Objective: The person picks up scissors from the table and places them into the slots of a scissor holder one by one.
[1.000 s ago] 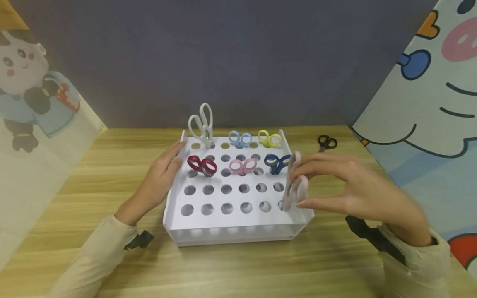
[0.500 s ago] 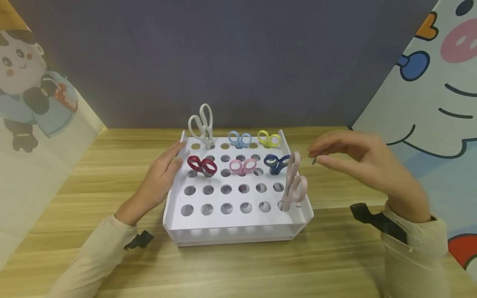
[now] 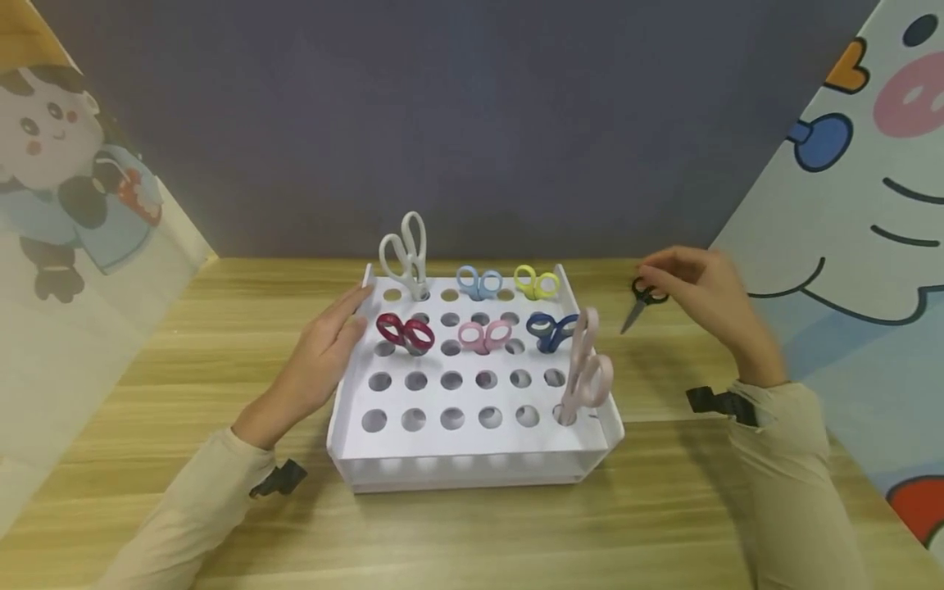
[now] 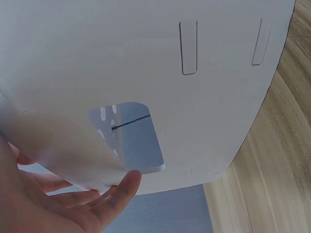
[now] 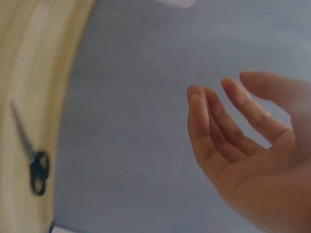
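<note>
My left hand (image 3: 313, 360) rests against the left side of a white rack (image 3: 472, 442) with rows of round holes, fingers fairly straight. In the left wrist view its fingertips touch the side wall (image 4: 218, 97) beside a cut-out. My right hand (image 3: 708, 299) hovers over a pair of black-handled scissors (image 3: 633, 315) on the table. The right wrist view shows these scissors (image 5: 32, 158) apart from the hand, whose fingers are loosely bent and hold nothing. Large pale pink scissors (image 3: 574, 389) stand in the rack's front right hole, handles up.
Other scissors stand in the rack: tall white (image 3: 418, 266), light blue (image 3: 479, 292), yellow (image 3: 534, 292), dark red (image 3: 406, 330), pink (image 3: 483, 342) and navy (image 3: 547, 340). A grey wall (image 3: 472, 123) closes the back; printed panels flank the wooden table (image 3: 472, 541).
My right hand has let go of the pale pink scissors, leaving them in the front right hole, and moved back and right to the black-handled scissors. My left hand stays at the rack.
</note>
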The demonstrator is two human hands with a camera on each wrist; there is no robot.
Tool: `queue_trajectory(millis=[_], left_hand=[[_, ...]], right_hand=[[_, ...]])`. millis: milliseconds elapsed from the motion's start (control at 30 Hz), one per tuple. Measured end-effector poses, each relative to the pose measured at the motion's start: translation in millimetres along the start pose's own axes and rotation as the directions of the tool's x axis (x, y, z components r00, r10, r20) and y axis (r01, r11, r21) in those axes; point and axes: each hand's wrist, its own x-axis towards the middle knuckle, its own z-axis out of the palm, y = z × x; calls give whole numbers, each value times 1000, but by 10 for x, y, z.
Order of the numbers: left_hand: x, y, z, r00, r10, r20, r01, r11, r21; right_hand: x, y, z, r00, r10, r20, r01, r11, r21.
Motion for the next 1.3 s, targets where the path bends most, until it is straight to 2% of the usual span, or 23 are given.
queue_trajectory(millis=[133, 300, 467, 567, 667, 800, 967, 1167, 1233, 1300], left_hand=[[-4, -24, 13, 1000, -14, 7, 14, 1000, -8], [-17, -53, 14, 1000, -13, -3, 13, 1000, -9], [0, -48, 48, 1000, -2, -6, 1, 1000, -10], [10, -31, 69, 1000, 3, -1, -3, 1000, -14], [16, -9, 80, 1000, 5, 7, -5, 1000, -20], [13, -6, 78, 1000, 2, 3, -2, 1000, -15], [0, -18, 66, 1000, 2, 1, -2, 1000, -13], [-9, -24, 49, 1000, 4, 0, -4, 1000, -5], [-6, -26, 42, 1000, 8, -2, -8, 1000, 0], [-2, -31, 35, 1000, 12, -5, -12, 1000, 3]], right_hand=[[86, 261, 74, 996, 90, -16, -91, 990, -109], [245, 556, 230, 993, 114, -17, -115, 972, -204], [384, 791, 340, 992, 114, -47, -122, 961, -249], [441, 936, 371, 987, 156, -37, -161, 956, -247], [478, 1071, 378, 974, 228, 8, -221, 948, -227], [515, 1198, 392, 942, 318, 109, -290, 933, -214], [543, 1340, 433, 915, 366, 173, -298, 898, -323], [565, 1518, 445, 858, 426, 286, -268, 847, -459], [575, 1550, 443, 855, 416, 310, -237, 845, -480], [576, 1555, 446, 870, 393, 297, -225, 854, -470]])
